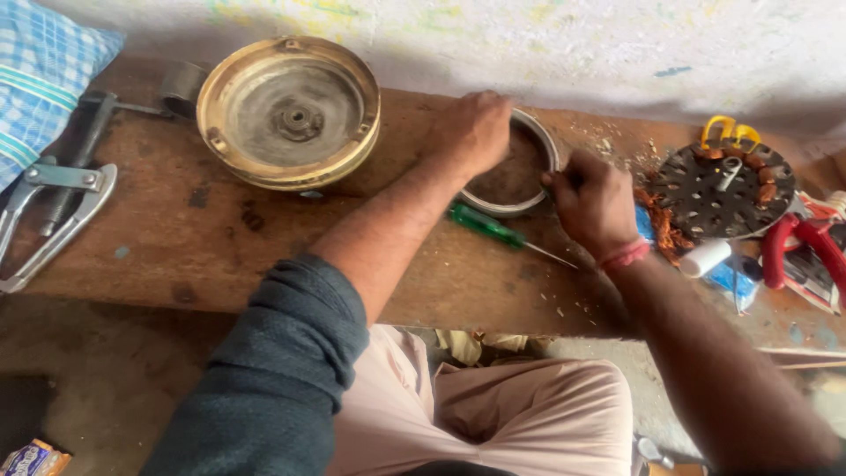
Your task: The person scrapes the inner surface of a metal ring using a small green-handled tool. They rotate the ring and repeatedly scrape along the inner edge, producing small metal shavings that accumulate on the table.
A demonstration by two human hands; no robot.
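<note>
A round metal ring (542, 145) lies on the wooden bench (220, 238) near the back wall. My left hand (476, 128) rests over its far left rim and grips it. My right hand (592, 201) is closed at the ring's right edge, fingers pinched on something small that I cannot make out. A green-handled screwdriver (486, 225) lies on the bench just in front of the ring, between my forearms.
A large brass-coloured round cover (291, 110) sits at the back left. A metal puller tool (53, 207) and blue checked cloth (40, 75) lie far left. At the right are a dark perforated disc with copper windings (718, 189), red-handled pliers (806, 247) and a white tube (707, 257).
</note>
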